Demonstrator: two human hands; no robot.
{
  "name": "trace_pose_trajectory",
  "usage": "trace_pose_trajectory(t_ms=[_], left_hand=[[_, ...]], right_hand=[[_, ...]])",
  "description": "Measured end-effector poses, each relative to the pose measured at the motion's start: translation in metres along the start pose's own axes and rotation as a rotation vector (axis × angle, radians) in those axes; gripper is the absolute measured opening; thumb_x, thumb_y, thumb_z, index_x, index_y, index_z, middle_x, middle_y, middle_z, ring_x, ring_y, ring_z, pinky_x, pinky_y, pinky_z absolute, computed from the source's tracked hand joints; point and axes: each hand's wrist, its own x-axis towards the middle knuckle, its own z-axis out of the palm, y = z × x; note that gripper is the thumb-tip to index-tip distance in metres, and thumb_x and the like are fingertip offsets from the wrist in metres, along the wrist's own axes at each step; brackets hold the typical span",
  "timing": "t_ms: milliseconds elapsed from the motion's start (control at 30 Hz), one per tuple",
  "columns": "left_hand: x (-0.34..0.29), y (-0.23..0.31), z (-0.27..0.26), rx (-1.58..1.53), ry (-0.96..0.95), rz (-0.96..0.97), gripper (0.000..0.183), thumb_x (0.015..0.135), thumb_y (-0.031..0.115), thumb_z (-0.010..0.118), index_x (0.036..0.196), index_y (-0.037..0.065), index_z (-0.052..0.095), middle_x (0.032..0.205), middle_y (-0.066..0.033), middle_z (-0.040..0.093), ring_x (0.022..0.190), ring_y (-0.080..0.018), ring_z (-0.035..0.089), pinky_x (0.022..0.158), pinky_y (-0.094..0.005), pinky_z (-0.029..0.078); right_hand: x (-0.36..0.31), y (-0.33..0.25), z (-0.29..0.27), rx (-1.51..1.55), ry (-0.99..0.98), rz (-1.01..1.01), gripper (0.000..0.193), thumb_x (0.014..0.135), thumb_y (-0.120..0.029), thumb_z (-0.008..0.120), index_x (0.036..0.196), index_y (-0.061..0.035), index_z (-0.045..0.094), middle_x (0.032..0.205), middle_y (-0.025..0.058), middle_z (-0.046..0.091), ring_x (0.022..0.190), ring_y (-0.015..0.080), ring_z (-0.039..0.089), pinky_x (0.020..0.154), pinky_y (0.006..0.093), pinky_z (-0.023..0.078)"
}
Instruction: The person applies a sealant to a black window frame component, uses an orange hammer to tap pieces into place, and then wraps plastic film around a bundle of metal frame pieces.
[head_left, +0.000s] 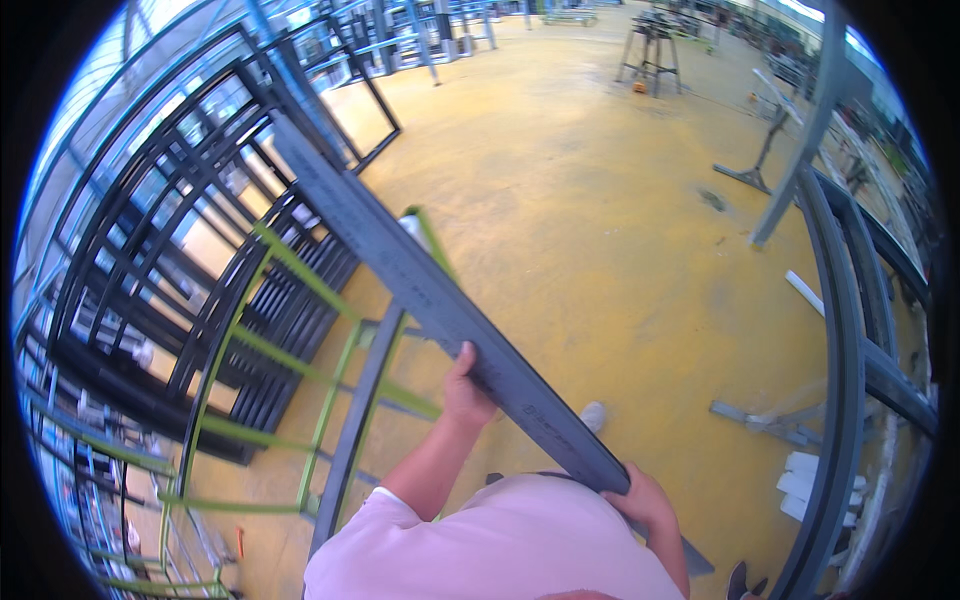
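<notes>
A long dark grey profile bar (430, 295) with faint printing along its face slants across my front, from the far left down to my right side. My left hand (468, 390) grips it near its middle; the thumb lies on the face and the other fingers are hidden behind. Closer to its near end, my right hand (640, 500) is closed around the bar beside my waist. The bar's far part passes over a light green metal rack (290, 265) with a dark grey rail (365, 410).
Black frames (180, 260) stand stacked at the left. On the right, long grey profiles (840, 400) lie on a support beside a slanted post (800, 150). White pieces (800, 485) rest below them. A dark stand (650, 50) is farther off on the yellow floor (580, 200).
</notes>
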Motion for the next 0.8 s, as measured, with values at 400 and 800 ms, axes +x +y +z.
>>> trace_pose_trajectory(t_ms=[400,800], left_hand=[[0.375,0.019,0.188,0.156,-0.228,0.265,0.072,0.09,0.059,0.062,0.142,0.012,0.047,0.138,-0.0077,0.056,0.131,-0.0325,0.05,0.11,-0.0583,0.04],[0.851,-0.019,0.336,0.072,-0.215,0.028,0.055,0.09,0.046,0.07,0.129,0.008,0.062,0.13,-0.0078,0.065,0.117,-0.0265,0.06,0.106,-0.0471,0.046]], right_hand=[[0.381,-0.11,-0.317,-0.278,-0.127,-0.204,0.068,0.076,-0.05,0.076,0.122,-0.0034,0.057,0.111,0.0197,0.067,0.101,0.0379,0.065,0.084,0.0456,0.051],[0.688,-0.153,-0.536,-0.129,0.119,-0.128,0.074,0.075,-0.045,0.079,0.13,-0.0039,0.053,0.116,0.017,0.066,0.107,0.0363,0.064,0.089,0.0442,0.05]])
